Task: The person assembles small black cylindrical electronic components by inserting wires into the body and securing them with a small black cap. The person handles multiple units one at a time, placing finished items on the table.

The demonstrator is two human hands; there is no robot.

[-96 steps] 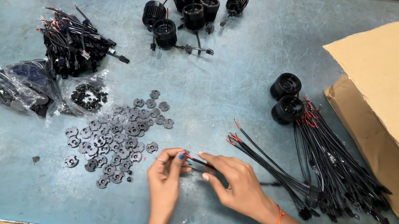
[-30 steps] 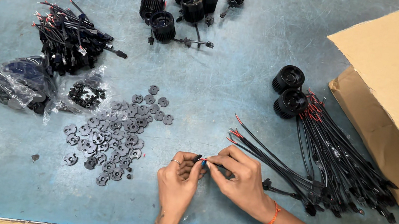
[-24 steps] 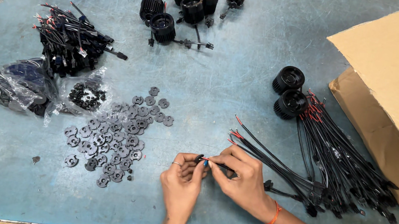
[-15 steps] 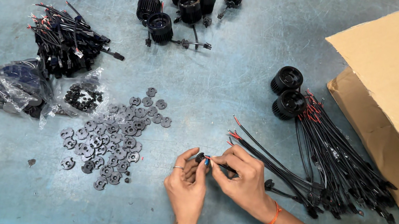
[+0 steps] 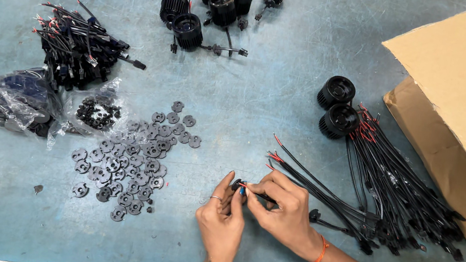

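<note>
Threading risk near the surface's front edge.
My left hand [image 5: 222, 220] pinches a black disc [image 5: 235, 184]; my right hand [image 5: 283, 209] grips the wire lead [image 5: 257, 194], whose stripped ends may splay and miss.

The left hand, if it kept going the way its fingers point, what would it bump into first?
The left hand points up the table, away from the person. Past the small black disc it pinches, bare table follows, then probably the black round housings; height is hard to judge.
</note>
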